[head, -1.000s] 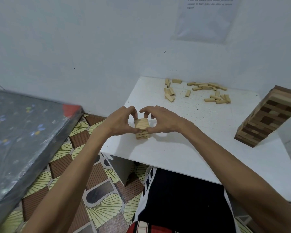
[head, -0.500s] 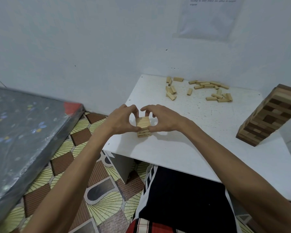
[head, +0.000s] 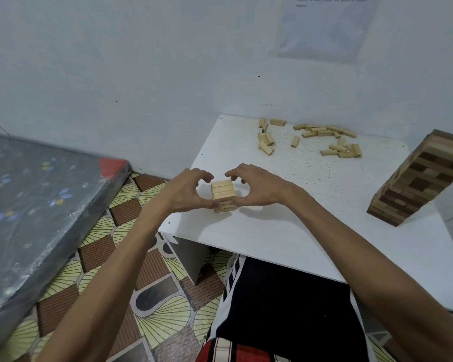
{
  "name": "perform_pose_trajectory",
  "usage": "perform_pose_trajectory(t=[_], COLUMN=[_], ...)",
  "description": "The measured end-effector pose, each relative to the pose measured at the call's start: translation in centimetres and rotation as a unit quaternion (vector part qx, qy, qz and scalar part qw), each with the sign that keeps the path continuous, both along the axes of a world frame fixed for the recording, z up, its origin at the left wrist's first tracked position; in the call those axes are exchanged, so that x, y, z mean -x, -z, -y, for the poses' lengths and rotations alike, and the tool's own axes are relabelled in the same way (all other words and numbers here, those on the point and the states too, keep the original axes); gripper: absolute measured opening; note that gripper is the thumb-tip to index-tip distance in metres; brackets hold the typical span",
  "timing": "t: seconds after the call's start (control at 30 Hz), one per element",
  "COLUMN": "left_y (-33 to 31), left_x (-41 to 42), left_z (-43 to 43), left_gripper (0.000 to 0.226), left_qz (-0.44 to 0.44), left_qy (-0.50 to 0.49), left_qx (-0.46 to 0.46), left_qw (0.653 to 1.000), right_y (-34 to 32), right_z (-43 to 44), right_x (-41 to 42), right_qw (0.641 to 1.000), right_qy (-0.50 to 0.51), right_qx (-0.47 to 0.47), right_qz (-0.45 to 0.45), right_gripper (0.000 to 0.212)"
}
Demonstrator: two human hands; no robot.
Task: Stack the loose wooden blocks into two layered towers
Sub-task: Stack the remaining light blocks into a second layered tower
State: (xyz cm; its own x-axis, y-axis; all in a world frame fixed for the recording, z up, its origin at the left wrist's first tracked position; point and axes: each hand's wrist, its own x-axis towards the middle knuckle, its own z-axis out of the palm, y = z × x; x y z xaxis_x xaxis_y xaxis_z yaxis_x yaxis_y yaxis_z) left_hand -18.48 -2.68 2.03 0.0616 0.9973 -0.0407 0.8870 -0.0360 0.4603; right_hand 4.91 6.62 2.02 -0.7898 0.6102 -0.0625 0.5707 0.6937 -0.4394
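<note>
A small tower of light wooden blocks [head: 222,195] stands near the left front of the white table [head: 298,226]. My left hand [head: 186,190] and my right hand [head: 259,188] curl round it from either side. Both thumbs press against its lower front corners, and the fingertips arch close to the rear edge of its top layer. Several loose light blocks [head: 311,138] lie scattered at the far side of the table. A taller tower of mixed brown and light blocks [head: 419,178] stands on the right.
The table sits in a corner of white walls with a paper sheet [head: 324,27] taped above. A dark wrapped mattress [head: 37,218] lies to the left on the patterned floor [head: 141,296]. My lap is under the table's front edge.
My fingertips have parted slightly above the small tower. The thumbs stay at its lower corners, and the view has shifted a little.
</note>
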Motion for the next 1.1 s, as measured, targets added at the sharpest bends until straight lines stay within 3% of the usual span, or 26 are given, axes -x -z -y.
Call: perform_pose_trajectory(t=[0.53, 1.1], left_y=[1.0, 1.3], left_x=[0.0, 0.0], left_z=[-0.3, -0.3], left_gripper=[0.055, 0.055], left_qz=[0.004, 0.035], left_qy=[-0.001, -0.016], left_qx=[-0.003, 0.009], left_qw=[1.000, 0.999], right_y=[-0.4, 0.2], right_z=[-0.3, -0.6], right_x=[0.5, 0.7], right_qw=[1.000, 0.999], right_qy=[-0.013, -0.004], right_qx=[0.021, 0.051], right_qz=[-0.002, 0.008], right_gripper=[0.054, 0.053])
